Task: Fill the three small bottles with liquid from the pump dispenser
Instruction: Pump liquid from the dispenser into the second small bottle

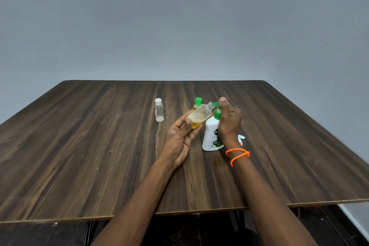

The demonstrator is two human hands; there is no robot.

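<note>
An uncapped small clear bottle is held tilted in the left hand, its base pinched between thumb and fingers and its open neck raised toward the green spout of the pump dispenser. A little yellowish liquid is seen pooled at the lower end of this bottle. The neck is placed just beside the spout tip; whether the two touch cannot be told.

The white dispenser, with a green label and green collar, is stood upright on the dark wood-grain desk. The right hand is wrapped around the pump head from the right, with the thumb set on top of it. Two loops of an orange bracelet are worn on the right wrist.

Behind the held bottle, a second small bottle with a green cap is stood on the desk, amber liquid showing in it; most of it is hidden by the held bottle. Further left, well apart from the hands, a third small clear bottle with a white cap is stood upright. A small white object, partly hidden behind the right wrist, lies on the desk just right of the dispenser; what it is cannot be told.
</note>
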